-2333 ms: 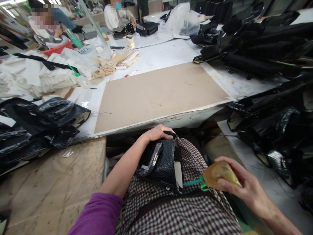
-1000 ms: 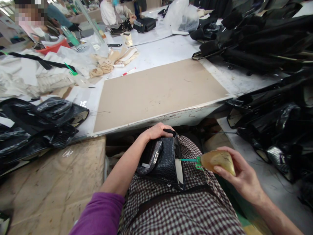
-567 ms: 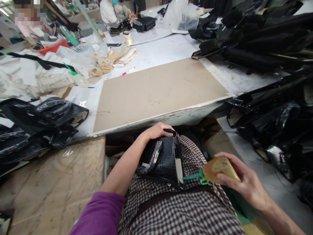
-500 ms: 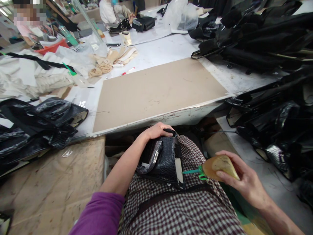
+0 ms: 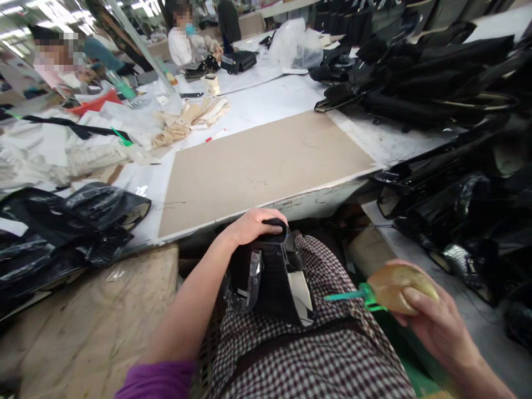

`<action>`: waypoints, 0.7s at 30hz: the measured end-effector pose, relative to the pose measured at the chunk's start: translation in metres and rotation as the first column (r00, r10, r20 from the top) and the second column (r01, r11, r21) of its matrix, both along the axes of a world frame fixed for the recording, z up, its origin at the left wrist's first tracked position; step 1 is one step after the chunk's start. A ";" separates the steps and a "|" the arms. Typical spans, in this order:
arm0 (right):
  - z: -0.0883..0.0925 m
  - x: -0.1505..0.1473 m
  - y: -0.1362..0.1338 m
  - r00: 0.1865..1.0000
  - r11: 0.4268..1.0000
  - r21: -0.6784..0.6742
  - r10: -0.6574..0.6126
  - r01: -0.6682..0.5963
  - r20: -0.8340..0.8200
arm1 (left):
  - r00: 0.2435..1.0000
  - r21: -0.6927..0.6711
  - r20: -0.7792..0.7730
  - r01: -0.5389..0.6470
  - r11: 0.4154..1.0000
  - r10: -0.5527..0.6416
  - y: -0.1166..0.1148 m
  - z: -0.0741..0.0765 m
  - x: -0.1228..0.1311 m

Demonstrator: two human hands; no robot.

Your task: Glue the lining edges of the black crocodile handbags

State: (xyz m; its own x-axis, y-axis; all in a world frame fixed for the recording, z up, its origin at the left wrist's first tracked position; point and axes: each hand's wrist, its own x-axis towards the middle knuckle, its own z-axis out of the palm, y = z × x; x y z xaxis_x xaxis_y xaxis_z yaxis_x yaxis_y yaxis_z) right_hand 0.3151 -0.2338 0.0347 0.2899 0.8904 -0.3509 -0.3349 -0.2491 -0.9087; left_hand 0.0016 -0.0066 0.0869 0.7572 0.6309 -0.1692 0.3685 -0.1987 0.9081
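Observation:
On my lap, over a checked apron (image 5: 324, 354), rests a black bag (image 5: 270, 282) with a crocodile-like pattern. My left hand (image 5: 255, 227) is closed on its upper edge. A plastic-wrapped strip lies on the bag's left face, and a cream patch (image 5: 301, 293) shows along its right side. My right hand (image 5: 432, 310) grips a squeeze bottle (image 5: 399, 287) of yellowish-brown contents, with a green cap and a thin teal nozzle. The nozzle points left toward the cream patch, with a gap between them.
Ahead is a table with a brown board (image 5: 261, 166). Black bag pieces are heaped at the right (image 5: 415, 72) and left (image 5: 62, 227). Cream cloth strips (image 5: 187, 119) and a second glue-type bottle with green nozzle (image 5: 124, 141) lie farther back. Co-workers sit beyond.
My right hand has drawn the bottle away to the right, so its nozzle has left the bag's cream edge. The bag has turned and shifted slightly left with my left hand.

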 end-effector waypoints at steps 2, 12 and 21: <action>0.001 0.001 -0.002 0.988 0.993 0.020 -0.117 0.120 -0.098 | 0.999 0.096 0.011 -0.044 0.994 0.043 -0.011 0.035 -0.008; -0.008 0.007 -0.014 0.934 0.943 0.020 -0.325 0.331 -0.147 | 0.996 0.724 0.013 -0.069 0.687 0.086 -0.094 0.049 -0.011; -0.030 0.011 0.017 0.935 0.999 -0.042 0.006 0.009 0.355 | 0.984 0.565 0.119 -0.175 0.806 0.130 -0.087 0.002 -0.009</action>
